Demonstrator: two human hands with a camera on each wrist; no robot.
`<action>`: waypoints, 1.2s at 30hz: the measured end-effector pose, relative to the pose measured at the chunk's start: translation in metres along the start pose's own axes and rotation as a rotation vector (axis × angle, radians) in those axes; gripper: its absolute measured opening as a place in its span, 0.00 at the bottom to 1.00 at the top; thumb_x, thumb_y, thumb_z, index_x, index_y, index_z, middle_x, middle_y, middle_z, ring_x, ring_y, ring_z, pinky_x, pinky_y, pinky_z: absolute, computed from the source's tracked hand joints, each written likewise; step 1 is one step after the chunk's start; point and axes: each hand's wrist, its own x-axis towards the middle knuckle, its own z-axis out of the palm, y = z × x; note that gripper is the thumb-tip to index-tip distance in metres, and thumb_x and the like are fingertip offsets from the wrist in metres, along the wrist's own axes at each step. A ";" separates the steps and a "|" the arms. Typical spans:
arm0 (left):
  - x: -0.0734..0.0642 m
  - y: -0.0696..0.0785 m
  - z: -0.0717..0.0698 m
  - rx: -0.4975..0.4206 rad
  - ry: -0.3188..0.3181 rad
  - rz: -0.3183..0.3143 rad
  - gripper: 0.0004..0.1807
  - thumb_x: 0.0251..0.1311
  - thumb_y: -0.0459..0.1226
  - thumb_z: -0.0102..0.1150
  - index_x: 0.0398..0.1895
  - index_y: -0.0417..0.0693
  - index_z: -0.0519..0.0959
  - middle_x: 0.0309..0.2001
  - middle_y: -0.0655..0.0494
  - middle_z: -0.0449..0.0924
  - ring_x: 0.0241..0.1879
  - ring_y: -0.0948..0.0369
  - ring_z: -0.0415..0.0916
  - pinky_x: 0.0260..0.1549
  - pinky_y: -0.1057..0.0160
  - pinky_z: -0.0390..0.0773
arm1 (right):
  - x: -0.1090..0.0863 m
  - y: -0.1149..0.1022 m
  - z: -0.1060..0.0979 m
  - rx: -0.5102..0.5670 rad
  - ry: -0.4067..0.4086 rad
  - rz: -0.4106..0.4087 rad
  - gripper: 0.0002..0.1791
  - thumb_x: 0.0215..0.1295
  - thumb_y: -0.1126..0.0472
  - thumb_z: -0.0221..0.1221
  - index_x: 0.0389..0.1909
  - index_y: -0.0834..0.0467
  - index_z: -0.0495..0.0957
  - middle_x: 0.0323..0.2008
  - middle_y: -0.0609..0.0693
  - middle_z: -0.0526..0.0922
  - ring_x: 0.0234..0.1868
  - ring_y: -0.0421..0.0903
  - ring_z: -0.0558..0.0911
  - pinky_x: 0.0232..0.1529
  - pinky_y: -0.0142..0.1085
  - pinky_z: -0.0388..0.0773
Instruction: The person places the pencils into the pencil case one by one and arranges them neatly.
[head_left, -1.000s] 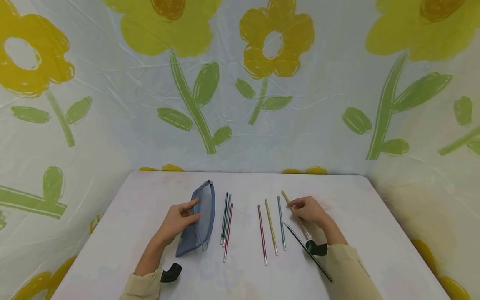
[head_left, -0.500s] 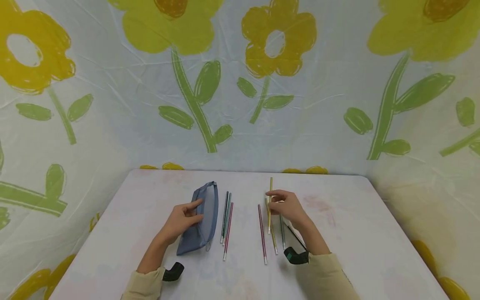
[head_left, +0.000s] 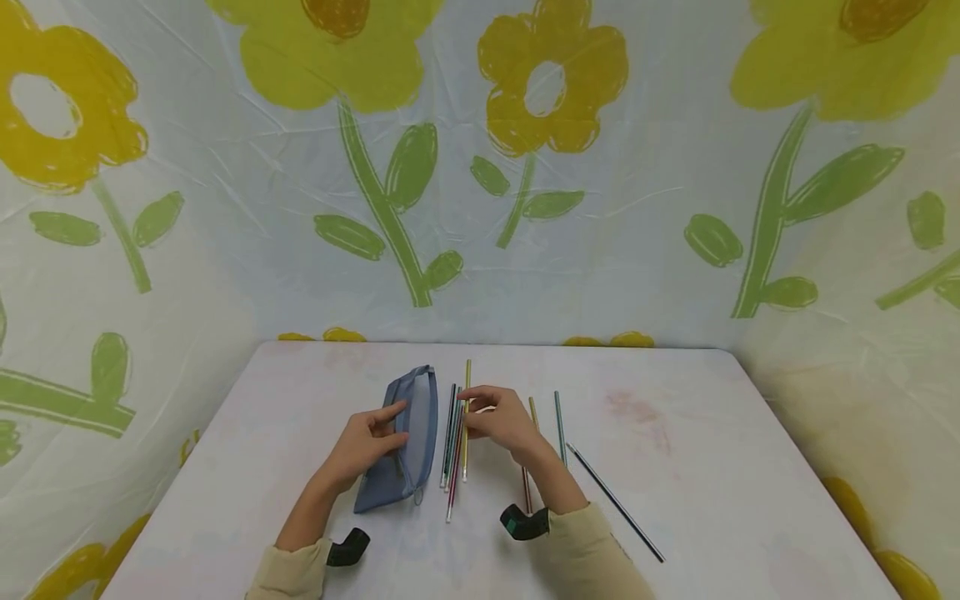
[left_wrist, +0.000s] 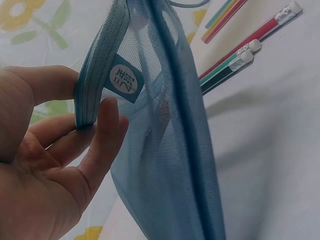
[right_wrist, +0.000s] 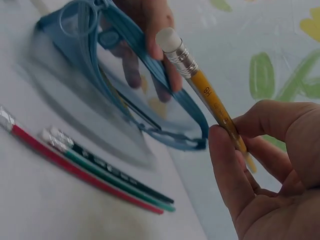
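Note:
My left hand (head_left: 358, 450) pinches one edge of the open mouth of a blue mesh pencil case (head_left: 378, 490), which stands propped up on the table. In the left wrist view, the thumb and fingers grip the zip band beside a small label (left_wrist: 126, 80). My right hand (head_left: 504, 421) pinches a yellow pencil (right_wrist: 204, 92) near its middle, its white eraser end toward the case in the right wrist view. Just right of the case lie a red pencil (right_wrist: 65, 160), a green pencil (right_wrist: 105, 180) and a dark pencil (right_wrist: 130, 177), close together beneath the held pencil.
Farther right on the white table (head_left: 735, 467) lie another yellow pencil (head_left: 533, 410), a teal pencil (head_left: 558, 417), a slanted dark pencil (head_left: 617, 505) and a red pencil (head_left: 527, 492) partly behind my right arm. Flower-printed cloth (head_left: 615, 275) hangs behind and at both sides.
My right hand has carried the yellow pencil leftward from the right side of the table to beside the pencil case. The left hand keeps its hold, with the case shifted slightly right.

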 end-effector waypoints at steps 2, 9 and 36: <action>0.001 0.001 0.000 0.001 0.002 -0.004 0.34 0.59 0.33 0.66 0.69 0.39 0.67 0.22 0.53 0.72 0.25 0.60 0.69 0.30 0.61 0.75 | -0.002 -0.009 0.007 0.015 -0.040 -0.009 0.19 0.59 0.74 0.60 0.52 0.68 0.79 0.36 0.59 0.76 0.32 0.48 0.82 0.36 0.43 0.82; 0.000 0.003 0.001 -0.001 0.002 -0.020 0.34 0.59 0.34 0.66 0.69 0.39 0.67 0.21 0.54 0.71 0.23 0.61 0.68 0.26 0.64 0.72 | 0.004 0.001 0.023 0.018 -0.140 0.017 0.19 0.61 0.71 0.61 0.55 0.67 0.78 0.36 0.59 0.77 0.29 0.47 0.82 0.40 0.51 0.80; -0.001 0.010 0.003 0.015 -0.037 -0.024 0.32 0.60 0.34 0.65 0.68 0.41 0.69 0.22 0.52 0.75 0.24 0.61 0.70 0.27 0.59 0.74 | 0.031 0.007 0.058 0.007 -0.054 0.103 0.19 0.58 0.74 0.62 0.52 0.69 0.79 0.32 0.57 0.78 0.25 0.46 0.82 0.32 0.41 0.82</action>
